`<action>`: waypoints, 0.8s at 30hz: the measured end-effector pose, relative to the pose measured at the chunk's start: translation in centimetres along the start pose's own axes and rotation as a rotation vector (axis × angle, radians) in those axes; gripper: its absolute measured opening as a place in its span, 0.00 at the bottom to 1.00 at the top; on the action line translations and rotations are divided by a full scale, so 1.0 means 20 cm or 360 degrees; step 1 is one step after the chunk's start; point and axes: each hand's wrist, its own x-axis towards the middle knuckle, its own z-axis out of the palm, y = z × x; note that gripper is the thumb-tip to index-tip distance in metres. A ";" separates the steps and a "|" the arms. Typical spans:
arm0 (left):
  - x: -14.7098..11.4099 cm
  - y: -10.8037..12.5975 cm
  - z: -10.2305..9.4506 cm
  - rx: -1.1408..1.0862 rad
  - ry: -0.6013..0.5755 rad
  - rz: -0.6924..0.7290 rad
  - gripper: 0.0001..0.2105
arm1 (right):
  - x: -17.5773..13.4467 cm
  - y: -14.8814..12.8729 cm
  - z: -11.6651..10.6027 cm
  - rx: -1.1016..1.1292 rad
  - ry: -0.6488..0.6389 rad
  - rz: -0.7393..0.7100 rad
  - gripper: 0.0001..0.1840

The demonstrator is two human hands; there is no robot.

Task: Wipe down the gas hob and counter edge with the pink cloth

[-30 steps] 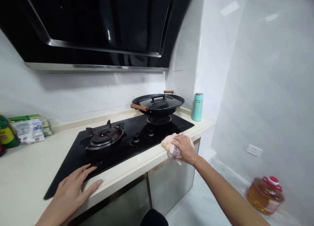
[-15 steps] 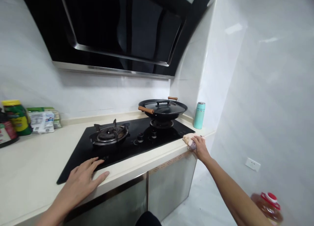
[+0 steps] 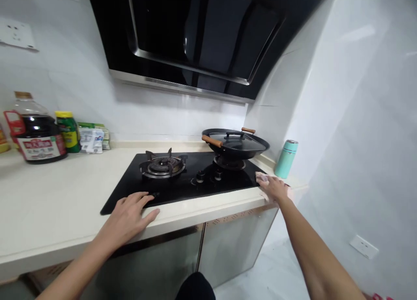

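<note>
My right hand (image 3: 273, 188) presses a pale pinkish cloth (image 3: 263, 178) onto the right front corner of the black gas stove (image 3: 176, 188) and the counter beside it. Part of the cloth is hidden under the palm. My left hand (image 3: 132, 213) lies with fingers apart on the stove's front left edge and the counter rim, holding nothing. A black wok (image 3: 213, 134) with a lid (image 3: 247, 144) and wooden handles sits on the right burner. Bare and dark, the left burner (image 3: 163, 166) shows its pan supports. A mint-green flask (image 3: 286, 160) stands just behind my right hand.
On the counter (image 3: 58, 195) at left stand a large dark sauce bottle (image 3: 41, 139), a green jar with a yellow lid (image 3: 69, 132) and some packets (image 3: 93, 139). The black range hood (image 3: 202, 39) overhangs the stove. Walls close in on the right.
The view has turned left, bringing the sauce bottle and a wall socket further in. My right hand and the cloth have shifted from the counter's front edge towards the flask. My left hand stays put.
</note>
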 end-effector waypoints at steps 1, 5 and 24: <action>0.00 0.01 -0.01 0.0008 0.0003 0.0001 0.29 | 0.01 -0.04 0.01 -0.0024 -0.0058 -0.0025 0.29; 0.00 0.04 -0.03 0.0045 0.0008 0.0026 0.28 | 0.00 -0.17 0.01 -0.0103 -0.0169 -0.0145 0.26; -0.04 0.05 0.00 0.0087 0.0151 0.0098 0.22 | -0.54 -0.58 -0.19 -0.0110 -0.0217 -0.0766 0.21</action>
